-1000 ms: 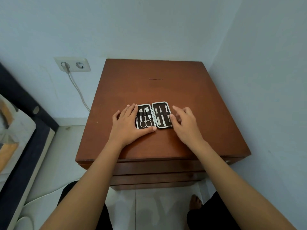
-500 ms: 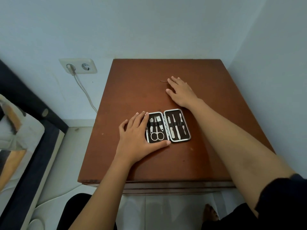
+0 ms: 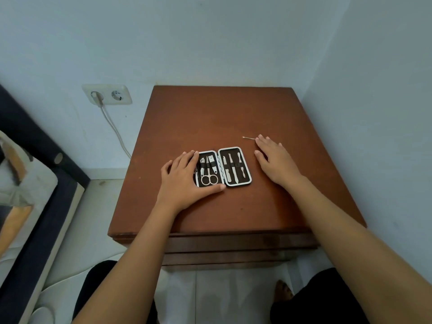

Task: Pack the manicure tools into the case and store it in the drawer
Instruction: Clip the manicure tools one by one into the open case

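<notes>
The open case [image 3: 223, 167] is steadied by the flat left hand [image 3: 184, 181]. A thin tool [image 3: 249, 138], perhaps a pick, is touched at its right end by the open, empty right hand [image 3: 275, 160], its long axis running left-right.

no readable text, labels, brands or numbers anywhere

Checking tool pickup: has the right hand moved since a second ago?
Yes. The right hand left the case's right edge and now lies farther back-right, fingertips at the loose thin tool.
</notes>
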Motion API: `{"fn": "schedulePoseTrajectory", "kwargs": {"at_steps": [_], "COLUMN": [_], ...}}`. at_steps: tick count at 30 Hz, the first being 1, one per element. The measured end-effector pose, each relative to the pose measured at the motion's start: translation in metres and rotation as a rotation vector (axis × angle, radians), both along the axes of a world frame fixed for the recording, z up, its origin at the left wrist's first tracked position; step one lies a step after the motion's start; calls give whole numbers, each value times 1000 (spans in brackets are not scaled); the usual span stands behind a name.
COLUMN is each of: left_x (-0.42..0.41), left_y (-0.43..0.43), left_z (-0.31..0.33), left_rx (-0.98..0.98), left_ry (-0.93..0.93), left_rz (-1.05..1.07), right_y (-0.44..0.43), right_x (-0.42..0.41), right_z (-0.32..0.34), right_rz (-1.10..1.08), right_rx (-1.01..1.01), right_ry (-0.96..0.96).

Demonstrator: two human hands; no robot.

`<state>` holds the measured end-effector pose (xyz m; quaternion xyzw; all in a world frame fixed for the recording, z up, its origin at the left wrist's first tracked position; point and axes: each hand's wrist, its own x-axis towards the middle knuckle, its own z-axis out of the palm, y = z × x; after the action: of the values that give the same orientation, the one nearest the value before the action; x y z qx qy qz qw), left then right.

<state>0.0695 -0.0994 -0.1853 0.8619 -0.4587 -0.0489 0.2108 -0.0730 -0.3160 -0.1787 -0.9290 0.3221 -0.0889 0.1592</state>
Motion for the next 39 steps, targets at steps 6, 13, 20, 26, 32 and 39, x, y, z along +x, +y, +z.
{"fn": "schedulePoseTrajectory", "kwargs": {"at_steps": [6, 13, 20, 26, 32, 39], "left_x": [53, 84, 71, 45, 18, -4], "left_y": [3, 8, 11, 5, -8, -21], "left_z": [-23, -44, -44, -26, -5, 6], "left_rx": [81, 138, 124, 80, 22, -7], "left_ry": [16, 22, 27, 2, -15, -40], "left_rz": [54, 110, 97, 53, 10, -28], "right_y": [39, 41, 28, 41, 55, 68], "right_x": [11, 43, 44, 14, -19, -38], "right_z": [-39, -60, -45, -22, 10, 19], "right_rz": [-71, -177, -256, -238, -203, -109], "right_rx": [111, 240, 360, 145, 316, 168], "right_ry": [-237, -351, -197, -55, -340, -355]}}
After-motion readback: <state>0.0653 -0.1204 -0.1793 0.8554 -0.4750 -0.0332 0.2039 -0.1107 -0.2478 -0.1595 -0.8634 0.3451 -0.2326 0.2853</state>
